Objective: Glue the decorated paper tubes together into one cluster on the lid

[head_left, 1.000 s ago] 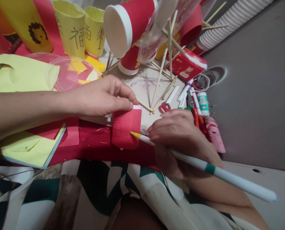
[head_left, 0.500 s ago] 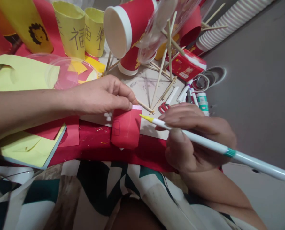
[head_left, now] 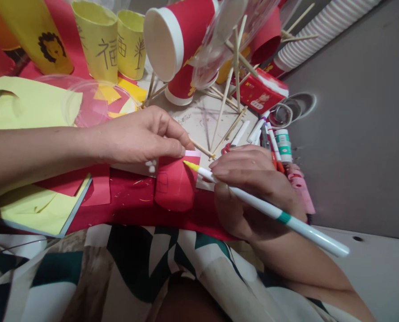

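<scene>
My left hand [head_left: 142,136] pinches the upper edge of a red paper-covered cup [head_left: 177,188] between thumb and fingers. Dark lines shaped like a small box are drawn on the cup's left side, and a pale strip shows at its rim. In my right hand [head_left: 253,192] is a white felt-tip pen [head_left: 253,200] with a yellow tip and a green band. The tip is at the red surface just below the rim; whether it touches I cannot tell. Red-handled scissors [head_left: 241,133] lie partly hidden behind my right fingers.
Yellow cups [head_left: 99,42] with dark drawings stand at the back left. Red paper cups [head_left: 196,31] and wooden sticks [head_left: 224,103] rise behind my hands. Markers [head_left: 258,127] and a glue stick [head_left: 283,145] lie along the wall. Yellow paper [head_left: 28,105] is at left.
My right hand has moved left with the felt-tip pen, bringing its tip from the cup's right edge over its front. My left hand still grips the cup, which is nearly unmoved.
</scene>
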A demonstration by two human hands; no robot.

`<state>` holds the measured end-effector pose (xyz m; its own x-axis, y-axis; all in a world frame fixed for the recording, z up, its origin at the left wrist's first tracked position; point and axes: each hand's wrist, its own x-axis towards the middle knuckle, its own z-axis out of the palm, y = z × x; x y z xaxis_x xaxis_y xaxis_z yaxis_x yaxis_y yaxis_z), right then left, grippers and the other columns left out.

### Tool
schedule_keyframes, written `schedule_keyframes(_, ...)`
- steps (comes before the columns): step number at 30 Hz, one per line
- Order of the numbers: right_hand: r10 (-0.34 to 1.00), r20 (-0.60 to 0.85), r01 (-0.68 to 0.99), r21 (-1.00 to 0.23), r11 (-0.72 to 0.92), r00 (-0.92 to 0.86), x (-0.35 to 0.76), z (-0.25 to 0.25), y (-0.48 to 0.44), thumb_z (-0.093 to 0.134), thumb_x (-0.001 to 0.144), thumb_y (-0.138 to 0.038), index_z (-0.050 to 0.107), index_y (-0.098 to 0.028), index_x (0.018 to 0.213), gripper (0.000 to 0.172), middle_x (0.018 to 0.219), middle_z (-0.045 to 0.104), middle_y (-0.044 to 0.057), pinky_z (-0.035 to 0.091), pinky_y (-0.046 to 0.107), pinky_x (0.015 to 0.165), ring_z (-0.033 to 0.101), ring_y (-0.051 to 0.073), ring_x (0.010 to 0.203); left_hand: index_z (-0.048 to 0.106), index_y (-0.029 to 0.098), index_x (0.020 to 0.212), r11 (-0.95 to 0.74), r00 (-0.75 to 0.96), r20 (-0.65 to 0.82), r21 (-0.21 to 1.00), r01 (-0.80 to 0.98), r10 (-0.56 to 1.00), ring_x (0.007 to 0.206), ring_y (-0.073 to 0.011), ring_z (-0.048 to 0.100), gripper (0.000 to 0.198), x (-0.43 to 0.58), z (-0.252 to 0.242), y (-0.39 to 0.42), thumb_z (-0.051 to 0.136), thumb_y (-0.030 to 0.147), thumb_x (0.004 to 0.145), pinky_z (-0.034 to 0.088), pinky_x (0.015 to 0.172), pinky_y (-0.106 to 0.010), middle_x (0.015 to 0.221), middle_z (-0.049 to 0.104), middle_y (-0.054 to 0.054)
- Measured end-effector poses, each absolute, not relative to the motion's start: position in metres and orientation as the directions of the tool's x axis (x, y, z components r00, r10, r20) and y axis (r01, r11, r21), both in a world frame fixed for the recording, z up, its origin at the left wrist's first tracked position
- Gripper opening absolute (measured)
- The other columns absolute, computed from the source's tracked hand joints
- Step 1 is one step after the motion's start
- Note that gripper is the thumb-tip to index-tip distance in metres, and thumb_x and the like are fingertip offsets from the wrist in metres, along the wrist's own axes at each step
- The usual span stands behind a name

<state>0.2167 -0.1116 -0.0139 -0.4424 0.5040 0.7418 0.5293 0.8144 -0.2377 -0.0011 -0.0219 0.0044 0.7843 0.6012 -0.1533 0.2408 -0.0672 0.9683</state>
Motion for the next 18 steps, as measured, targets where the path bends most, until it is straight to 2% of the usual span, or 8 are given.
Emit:
schedule_keyframes(3, 0.508, 0.719, 0.545, -0.213, 0.811, -0.474, 0.2168, -0.0126, -0.1121, 0.062, 0.088, -0.016, 0.062, -0.025, 0.099, 0.014, 0.079, 0.073, -0.001, 0.058, 0.040, 0.076, 0.075, 0.019, 0.075, 0.082, 0.016, 0.089, -0.064, 0.782, -0.157, 0.968, 0.243, 0.603, 0.045, -0.0052, 0.044, 0.021, -0.0011, 0.0048, -0.0221, 0.061, 0.018, 0.086, 0.044, 0.053, -0.019, 0.056, 0.060, 0.003)
schedule_keyframes(6, 0.508, 0.754, 0.569, -0.219, 0.792, -0.417, 0.2161, -0.0172, -0.1122, 0.062, 0.088, -0.017, 0.062, -0.025, 0.096, 0.011, 0.077, 0.072, -0.001, 0.056, 0.040, 0.077, 0.074, 0.019, 0.073, 0.082, 0.016, 0.088, -0.040, 0.771, -0.180, 0.966, 0.257, 0.611, 0.049, -0.0070, 0.050, 0.021, -0.0005, 0.0056, -0.0227, 0.062, 0.018, 0.085, 0.048, 0.057, -0.020, 0.056, 0.060, 0.004)
schedule_keyframes(9, 0.508, 0.790, 0.582, -0.245, 0.776, -0.343, 0.2175, -0.0210, -0.1119, 0.063, 0.085, -0.019, 0.063, -0.023, 0.094, 0.010, 0.076, 0.072, 0.000, 0.055, 0.041, 0.078, 0.074, 0.019, 0.072, 0.082, 0.017, 0.087, -0.028, 0.770, -0.182, 0.968, 0.251, 0.612, 0.050, -0.0069, 0.053, 0.021, 0.0005, 0.0065, -0.0228, 0.061, 0.017, 0.085, 0.045, 0.054, -0.018, 0.055, 0.060, 0.005)
schedule_keyframes(13, 0.539, 0.763, 0.602, -0.253, 0.758, -0.358, 0.2216, -0.0171, -0.1130, 0.064, 0.083, -0.019, 0.064, -0.024, 0.096, 0.013, 0.078, 0.074, 0.000, 0.057, 0.043, 0.077, 0.074, 0.020, 0.071, 0.082, 0.016, 0.085, -0.033, 0.780, -0.169, 0.971, 0.236, 0.603, 0.048, -0.0048, 0.051, 0.022, 0.0014, 0.0069, -0.0219, 0.060, 0.014, 0.085, 0.042, 0.050, -0.014, 0.056, 0.062, 0.005)
schedule_keyframes(18, 0.506, 0.778, 0.577, -0.234, 0.782, -0.372, 0.2204, -0.0149, -0.1161, 0.062, 0.082, -0.018, 0.059, -0.027, 0.091, 0.013, 0.073, 0.071, -0.003, 0.056, 0.044, 0.078, 0.072, 0.019, 0.068, 0.082, 0.017, 0.087, -0.074, 0.777, -0.143, 0.969, 0.236, 0.613, 0.050, -0.0041, 0.052, 0.023, 0.0010, 0.0058, -0.0215, 0.059, 0.014, 0.086, 0.042, 0.051, -0.014, 0.061, 0.066, 0.005)
